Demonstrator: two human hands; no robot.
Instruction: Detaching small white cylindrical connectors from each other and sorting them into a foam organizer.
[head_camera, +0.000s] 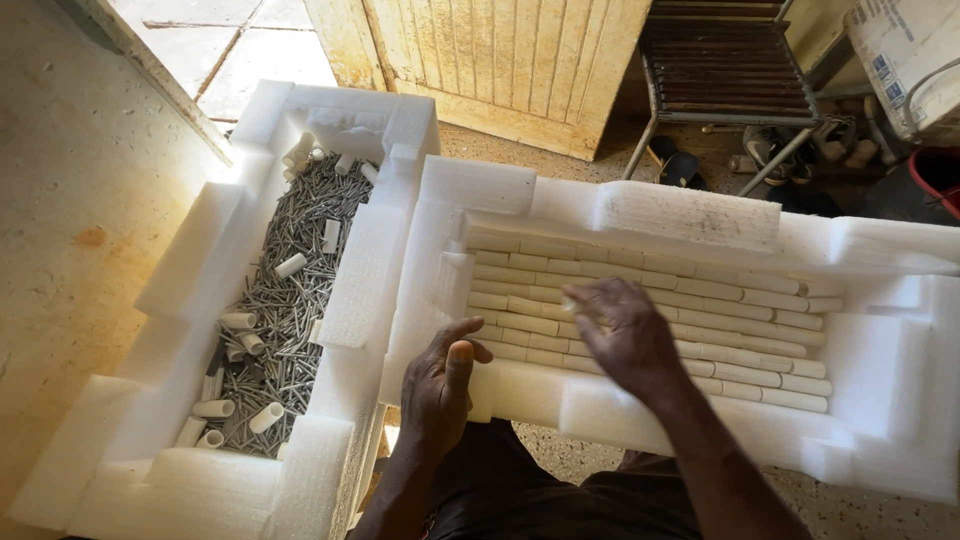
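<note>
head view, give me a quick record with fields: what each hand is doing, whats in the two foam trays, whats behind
left hand: left hand grips the near rim of the right foam tray
right hand: right hand lies over the white tubes, fingertips on them
right tray contents: short white tubes laid side by side in rows
left tray: left foam tray holds a heap of grey nails with loose tube pieces scattered on it
behind: wooden door, metal-framed chair
</note>
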